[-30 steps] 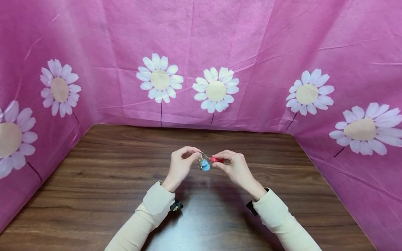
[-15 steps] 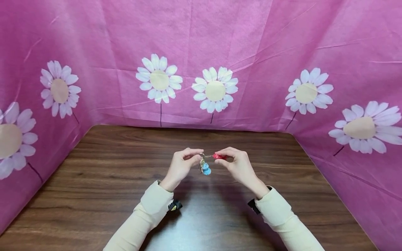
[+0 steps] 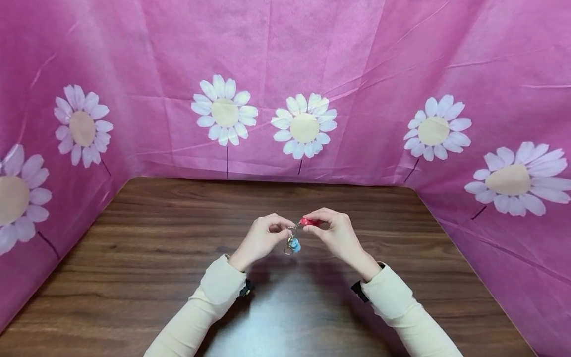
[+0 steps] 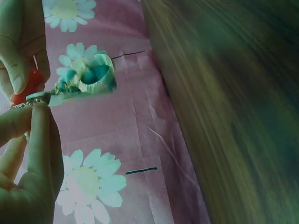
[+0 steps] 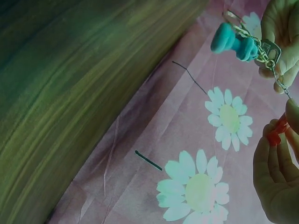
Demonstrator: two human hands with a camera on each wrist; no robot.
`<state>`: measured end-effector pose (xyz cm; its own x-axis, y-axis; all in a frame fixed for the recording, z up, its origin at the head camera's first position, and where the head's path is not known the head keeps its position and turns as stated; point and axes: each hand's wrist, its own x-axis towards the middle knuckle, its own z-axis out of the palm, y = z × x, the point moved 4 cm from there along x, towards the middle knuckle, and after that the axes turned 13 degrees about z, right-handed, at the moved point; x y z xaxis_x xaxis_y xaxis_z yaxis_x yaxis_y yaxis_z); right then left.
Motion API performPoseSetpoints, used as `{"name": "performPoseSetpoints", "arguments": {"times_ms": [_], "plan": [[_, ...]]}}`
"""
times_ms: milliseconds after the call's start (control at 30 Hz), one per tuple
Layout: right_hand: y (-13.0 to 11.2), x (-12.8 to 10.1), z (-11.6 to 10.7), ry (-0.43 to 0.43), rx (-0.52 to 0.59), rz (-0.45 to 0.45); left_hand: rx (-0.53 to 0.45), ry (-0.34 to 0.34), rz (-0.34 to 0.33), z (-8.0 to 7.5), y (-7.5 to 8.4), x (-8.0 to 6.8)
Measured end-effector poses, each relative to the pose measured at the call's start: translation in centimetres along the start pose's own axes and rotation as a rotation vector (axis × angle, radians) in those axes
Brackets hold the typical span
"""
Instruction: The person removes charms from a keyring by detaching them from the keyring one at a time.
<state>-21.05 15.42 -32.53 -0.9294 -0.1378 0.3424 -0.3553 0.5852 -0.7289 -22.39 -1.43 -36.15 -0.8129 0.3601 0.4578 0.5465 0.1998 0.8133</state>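
My left hand (image 3: 263, 238) pinches the metal ring of a keychain between thumb and fingertips, over the middle of the table. A short chain (image 3: 297, 226) runs from there to a small red charm (image 3: 306, 221), which my right hand (image 3: 338, 237) holds between thumb and fingers. Below the left fingertips dangles a turquoise-blue charm (image 5: 226, 37) with a rounded, knobbed shape, along with gold chain links and a loose split ring (image 3: 288, 251). In the right wrist view the red charm (image 5: 274, 136) is partly covered by the right fingers.
The hands work above a dark brown wooden table (image 3: 178, 223). Pink cloth (image 3: 357, 49) with printed white daisies hangs around its back and both sides.
My left hand has shifted slightly right, closer to the right hand, and the blue charm hangs lower. The right hand moved a little right, then stayed nearly still, with the red charm still held.
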Motion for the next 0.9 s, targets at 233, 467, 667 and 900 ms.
{"name": "performPoseSetpoints", "arguments": {"times_ms": [233,467,667,900], "plan": [[0.3,0.0,-0.1,-0.005,-0.006,-0.002,-0.007,-0.003,0.031,0.1,-0.1,0.1],[1.3,-0.3,-0.2,-0.019,0.013,0.044,-0.119,0.129,0.007,-0.3,-0.3,0.1],[1.7,-0.4,0.1,-0.037,0.054,0.048,-0.159,0.199,-0.026,-1.0,2.0,0.0],[1.9,-0.3,0.1,-0.030,0.064,0.052,-0.218,0.236,-0.055,-1.1,2.6,0.1]]}}
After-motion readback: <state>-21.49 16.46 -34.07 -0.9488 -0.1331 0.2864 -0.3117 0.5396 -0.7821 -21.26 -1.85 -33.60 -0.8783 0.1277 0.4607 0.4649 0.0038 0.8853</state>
